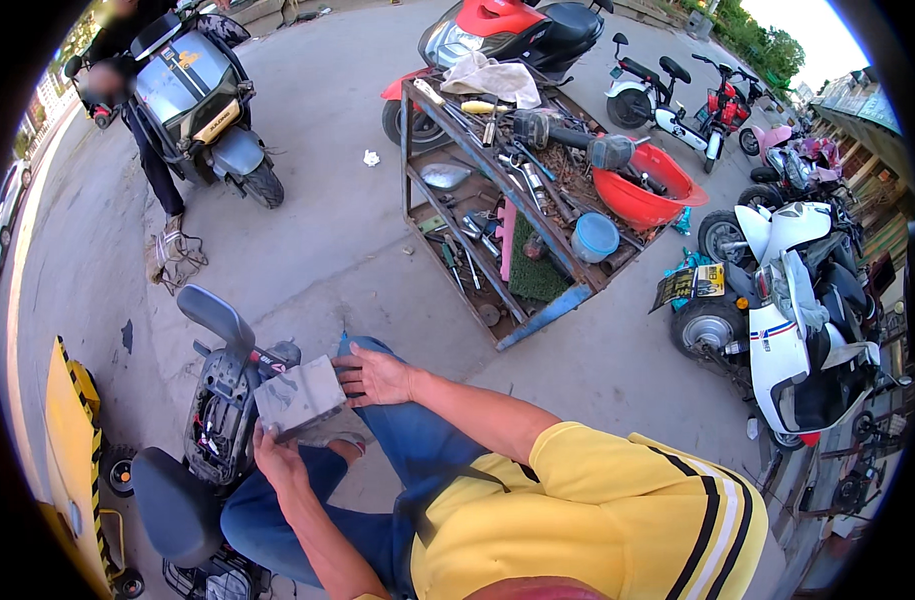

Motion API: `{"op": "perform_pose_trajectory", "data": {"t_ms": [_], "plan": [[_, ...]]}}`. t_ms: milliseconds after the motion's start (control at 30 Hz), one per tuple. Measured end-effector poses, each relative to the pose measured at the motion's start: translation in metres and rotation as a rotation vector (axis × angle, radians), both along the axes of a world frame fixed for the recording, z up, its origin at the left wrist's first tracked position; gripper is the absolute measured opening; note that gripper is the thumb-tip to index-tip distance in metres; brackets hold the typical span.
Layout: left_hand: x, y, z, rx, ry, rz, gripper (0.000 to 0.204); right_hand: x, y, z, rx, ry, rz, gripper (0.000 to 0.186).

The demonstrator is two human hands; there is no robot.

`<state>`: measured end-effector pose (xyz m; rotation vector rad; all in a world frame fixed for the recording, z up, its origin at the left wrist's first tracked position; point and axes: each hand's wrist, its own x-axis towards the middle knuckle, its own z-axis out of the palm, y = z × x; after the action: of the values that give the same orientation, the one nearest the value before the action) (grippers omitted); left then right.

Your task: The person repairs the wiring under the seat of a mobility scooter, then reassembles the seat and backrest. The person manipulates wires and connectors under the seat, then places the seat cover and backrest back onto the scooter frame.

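Note:
A grey rectangular box [301, 397] with darker patches on its top is held between my two hands, above my lap and beside a stripped scooter body [220, 410]. My left hand [279, 458] grips its near lower corner, thumb up on the side. At the box's right end, my right hand [375, 374] presses its fingers against the edge, palm partly turned up. The undersides of the box and some fingertips are hidden. The scooter body has exposed wiring inside, with a black backrest [217, 318] above it and a dark seat [180, 508] nearer me.
Ahead stands a rusty metal tool cart [547, 310] with hand tools, a red helmet [645, 190] and a blue-lidded tub [595, 238]. Parked scooters, including a white one [792, 350], line the right. Another person [147, 150] stands by a grey scooter [199, 105]. A yellow panel [69, 440] is at left.

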<state>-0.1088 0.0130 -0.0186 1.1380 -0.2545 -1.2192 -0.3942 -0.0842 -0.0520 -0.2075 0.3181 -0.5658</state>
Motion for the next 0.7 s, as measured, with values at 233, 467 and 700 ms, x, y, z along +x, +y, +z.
{"op": "perform_pose_trajectory", "data": {"t_ms": [233,467,700], "plan": [[-0.010,-0.001,-0.002,0.013,-0.002,-0.003,0.059,0.003,0.002,0.004,-0.008,0.054,-0.003,0.040],[-0.016,0.004,0.007,0.051,-0.100,-0.007,0.061,0.003,0.005,0.002,-0.075,0.034,-0.001,0.042],[-0.028,0.008,0.015,-0.044,-0.223,-0.034,0.068,0.004,-0.001,-0.016,-0.126,0.054,0.035,0.045]]}}
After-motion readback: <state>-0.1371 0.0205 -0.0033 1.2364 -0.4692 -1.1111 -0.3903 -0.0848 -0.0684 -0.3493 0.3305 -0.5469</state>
